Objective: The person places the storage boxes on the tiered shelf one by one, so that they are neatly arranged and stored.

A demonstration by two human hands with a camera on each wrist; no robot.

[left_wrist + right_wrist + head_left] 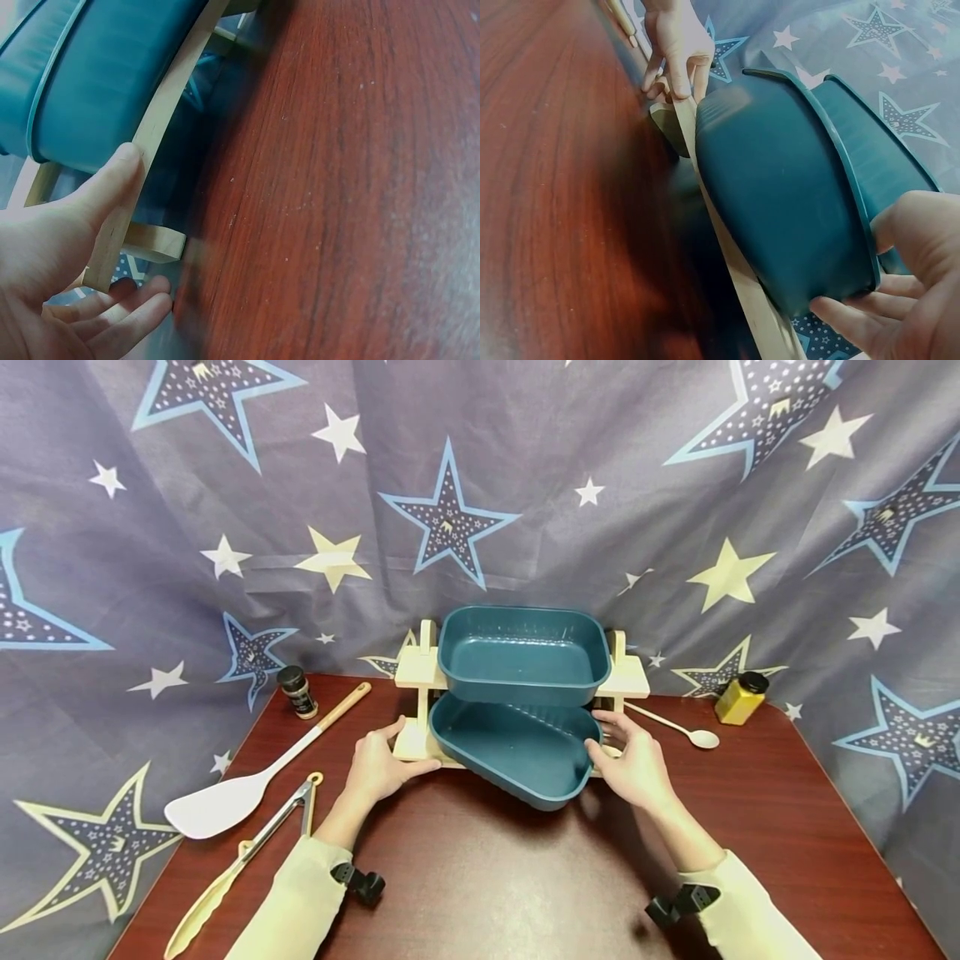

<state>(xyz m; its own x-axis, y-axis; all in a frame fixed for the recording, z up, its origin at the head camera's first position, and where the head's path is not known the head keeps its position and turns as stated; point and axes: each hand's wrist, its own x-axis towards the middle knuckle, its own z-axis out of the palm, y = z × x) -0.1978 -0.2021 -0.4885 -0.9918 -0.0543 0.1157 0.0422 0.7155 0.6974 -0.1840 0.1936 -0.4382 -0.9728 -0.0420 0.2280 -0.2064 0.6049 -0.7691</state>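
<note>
Red-brown tabletop [480, 877] nearest me, both sleeves over its front edge. I judged step as gripping two-tier rack [420, 739] at middle of table, toward back edge; next move called for even hold both sides. Left hand [378, 768] pinched pale wood base, thumb on front rail. Right hand [633, 764] curled round rim of tilted lower teal tub [510, 752]. Upper teal tub [522, 652] sat level behind.
</note>
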